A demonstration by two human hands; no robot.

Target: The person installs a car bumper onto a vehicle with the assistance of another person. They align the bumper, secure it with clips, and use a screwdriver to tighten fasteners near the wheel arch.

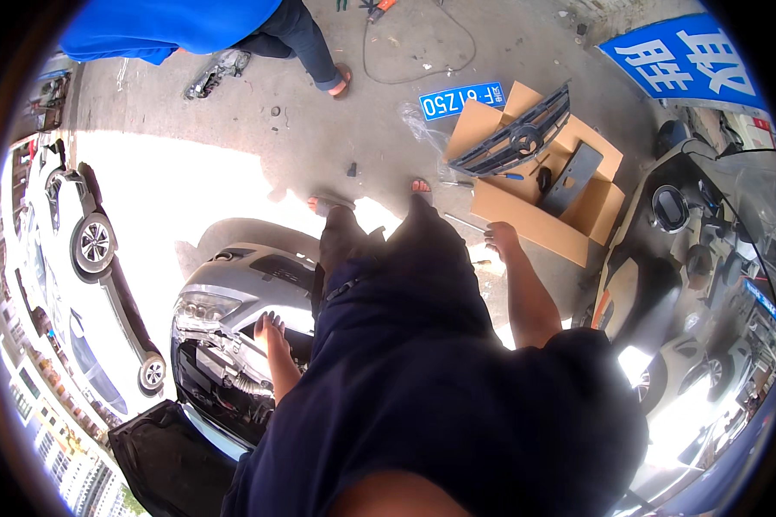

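Silver car front bumper cover (250, 284), near left beside the open engine bay | left hand (270, 327) rests spread on its upper edge; right hand (500, 234) loose, empty | likely light, flexible, scratch-prone; lift by the edges | grey concrete floor (319, 129), flattened brown cardboard box (535, 215) far right.

A grey concrete floor (336, 129) is seen, sunlit at the left and shaded elsewhere. An opened cardboard box (539, 215) is spread flat on it at the right, with a black grille (510, 133) and a dark panel (571, 179) laid on the cardboard. A blue plate (461, 101) lies just beside the box, next to clear plastic wrap (418, 121). A black cable (422, 65) is looped farther off, and a headlamp (218, 71) lies at the upper left.
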